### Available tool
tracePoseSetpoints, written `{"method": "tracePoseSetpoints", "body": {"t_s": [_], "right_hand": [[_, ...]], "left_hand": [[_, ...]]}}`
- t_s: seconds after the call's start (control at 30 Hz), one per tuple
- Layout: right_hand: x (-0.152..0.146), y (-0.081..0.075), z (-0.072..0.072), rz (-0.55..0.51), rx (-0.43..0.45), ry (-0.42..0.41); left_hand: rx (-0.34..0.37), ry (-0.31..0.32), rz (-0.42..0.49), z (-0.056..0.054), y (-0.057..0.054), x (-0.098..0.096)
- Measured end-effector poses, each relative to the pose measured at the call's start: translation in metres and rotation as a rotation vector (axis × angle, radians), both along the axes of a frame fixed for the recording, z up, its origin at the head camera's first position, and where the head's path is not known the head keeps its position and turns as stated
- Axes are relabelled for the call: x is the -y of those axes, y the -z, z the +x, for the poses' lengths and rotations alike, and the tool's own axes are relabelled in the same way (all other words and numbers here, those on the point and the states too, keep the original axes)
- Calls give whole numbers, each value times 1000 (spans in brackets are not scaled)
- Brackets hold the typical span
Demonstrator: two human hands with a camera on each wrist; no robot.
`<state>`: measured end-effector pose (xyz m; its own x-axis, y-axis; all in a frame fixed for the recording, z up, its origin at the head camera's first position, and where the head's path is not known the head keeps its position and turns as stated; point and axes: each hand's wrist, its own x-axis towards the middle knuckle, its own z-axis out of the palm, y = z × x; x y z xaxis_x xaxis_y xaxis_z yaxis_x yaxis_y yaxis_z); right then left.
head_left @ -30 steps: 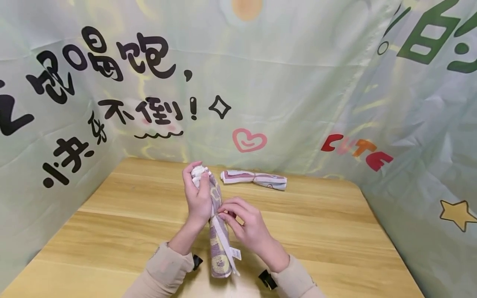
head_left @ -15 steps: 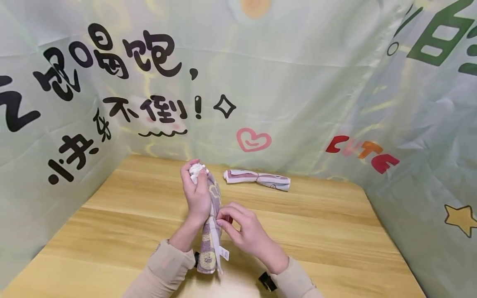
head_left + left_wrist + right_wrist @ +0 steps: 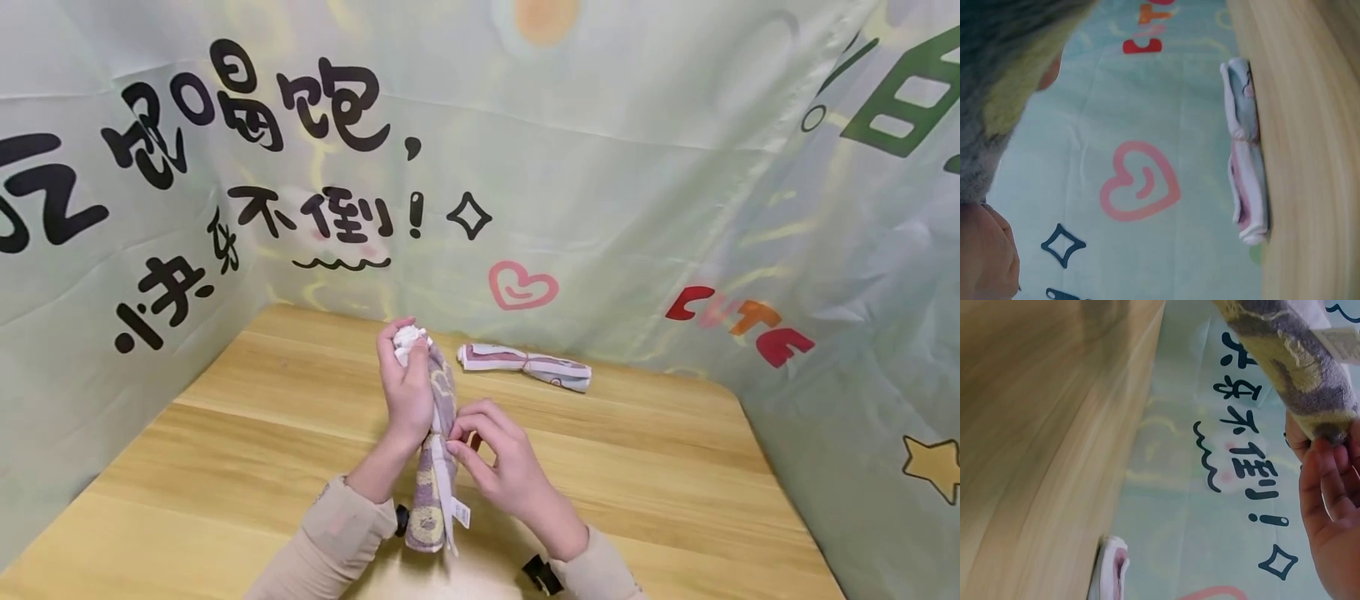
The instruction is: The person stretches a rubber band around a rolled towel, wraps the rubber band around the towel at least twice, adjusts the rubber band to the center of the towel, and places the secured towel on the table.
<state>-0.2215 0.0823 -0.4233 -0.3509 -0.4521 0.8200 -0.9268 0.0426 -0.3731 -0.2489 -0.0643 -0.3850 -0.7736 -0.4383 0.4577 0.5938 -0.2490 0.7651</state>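
A rolled towel (image 3: pixel 441 483), purple-grey with yellow patterns and a white tag, stands steeply tilted over the table and is drawn in at its middle by a thin band (image 3: pixel 435 432). My left hand (image 3: pixel 407 392) grips its upper part, the thumb lying near the white bunched end. At the narrow middle, my right hand (image 3: pixel 498 458) pinches with thumb and forefinger beside the band. In the right wrist view, those fingertips (image 3: pixel 1325 450) meet at a small dark spot on the towel; what exactly they pinch, I cannot tell. The left wrist view shows the towel blurred and close.
Another rolled towel (image 3: pixel 525 367), white and pink with a band round its middle, lies at the back of the wooden table (image 3: pixel 637 483). A printed cloth backdrop (image 3: pixel 600 208) encloses the table's back and sides. Black wrist straps (image 3: pixel 542 575) show below the hands.
The held towel's lower end has swung left toward my left wrist. My right hand stays at its middle. The head view has turned slightly left, shifting the backdrop rightward.
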Motion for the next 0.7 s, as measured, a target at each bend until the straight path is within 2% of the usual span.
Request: {"method": "tracePoseSetpoints", "body": {"t_s": [0.17,0.4,0.47,0.57,0.7], "right_hand": [[1,1,4,8,73,8],[-5,-1,12,109,465,75],[-5,-1,13,139,503,99],[-7,-1,12,162,514,137],[-16,-5,7,180,531,221]], "left_hand": [[-51,-11,11,-3,-1,4],[-69,-54,74,-10,1,4],[-74,-67,86,-11,2,4],[-74,-80,73,-13,3,5],[-53,-70,2,-15,5,11]]}}
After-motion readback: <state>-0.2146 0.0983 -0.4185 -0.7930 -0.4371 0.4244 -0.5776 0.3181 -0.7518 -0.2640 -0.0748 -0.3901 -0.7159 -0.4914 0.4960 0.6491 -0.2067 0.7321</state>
